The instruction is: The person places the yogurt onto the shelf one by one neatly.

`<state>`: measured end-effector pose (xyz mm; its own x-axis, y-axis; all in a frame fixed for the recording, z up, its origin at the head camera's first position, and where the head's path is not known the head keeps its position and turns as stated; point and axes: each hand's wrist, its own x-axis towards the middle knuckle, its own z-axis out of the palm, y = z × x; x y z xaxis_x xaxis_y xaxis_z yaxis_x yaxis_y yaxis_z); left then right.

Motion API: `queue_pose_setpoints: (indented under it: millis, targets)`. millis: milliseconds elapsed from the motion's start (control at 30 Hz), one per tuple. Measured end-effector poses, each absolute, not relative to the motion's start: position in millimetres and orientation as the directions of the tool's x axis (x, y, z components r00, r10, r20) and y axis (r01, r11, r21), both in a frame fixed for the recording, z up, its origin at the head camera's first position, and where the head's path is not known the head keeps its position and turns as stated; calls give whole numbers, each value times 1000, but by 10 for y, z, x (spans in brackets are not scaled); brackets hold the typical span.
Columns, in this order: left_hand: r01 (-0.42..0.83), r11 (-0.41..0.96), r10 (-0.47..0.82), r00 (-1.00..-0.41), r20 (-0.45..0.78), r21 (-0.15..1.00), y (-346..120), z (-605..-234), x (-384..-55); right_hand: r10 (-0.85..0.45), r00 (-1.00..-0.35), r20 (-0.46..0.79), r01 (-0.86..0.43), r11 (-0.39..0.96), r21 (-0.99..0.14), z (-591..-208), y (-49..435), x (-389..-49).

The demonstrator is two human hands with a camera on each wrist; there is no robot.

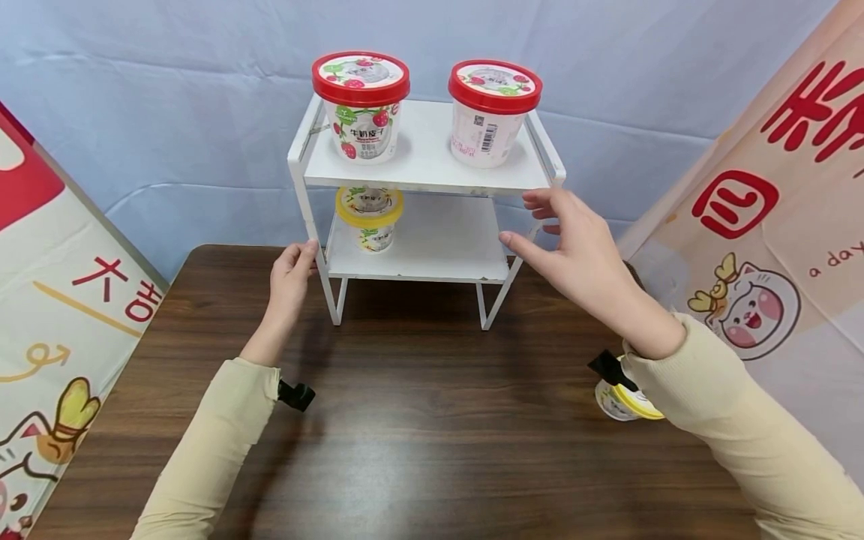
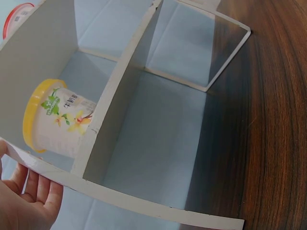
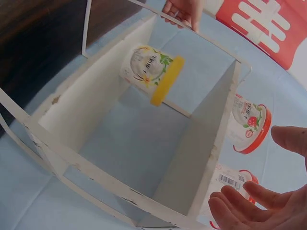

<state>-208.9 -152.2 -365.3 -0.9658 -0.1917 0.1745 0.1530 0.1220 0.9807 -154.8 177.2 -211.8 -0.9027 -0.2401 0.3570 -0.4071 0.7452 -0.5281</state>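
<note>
A white two-tier shelf rack (image 1: 427, 142) stands on the table. On its upper board are two red-lidded ice cream tubs, a left one (image 1: 367, 129) and a right one (image 1: 486, 139). One yellow-lidded tub (image 1: 370, 216) sits at the left of the lower board. My left hand (image 1: 290, 276) grips the rack's left upright, fingers behind the bar in the left wrist view. Beside the right end of the rack, my right hand (image 1: 582, 251) is held with thumb and fingers apart and nothing between them. Whether its fingertips touch the upper board's edge I cannot tell.
Another yellow-lidded tub (image 1: 617, 403) is on the table at the right, partly hidden by the right sleeve. A pale blue cloth (image 1: 202, 127) hangs behind the rack. Printed banners (image 1: 749, 225) flank the dark wooden table (image 1: 418, 420).
</note>
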Motion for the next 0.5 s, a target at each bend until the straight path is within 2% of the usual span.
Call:
queue_pose_setpoints:
  millis: [500]
  targets:
    - [184,122,-218,-954,207,975,-1545,-3760,-2161,-249,-918,309,-384,754,-533,-2479,1929,-1451]
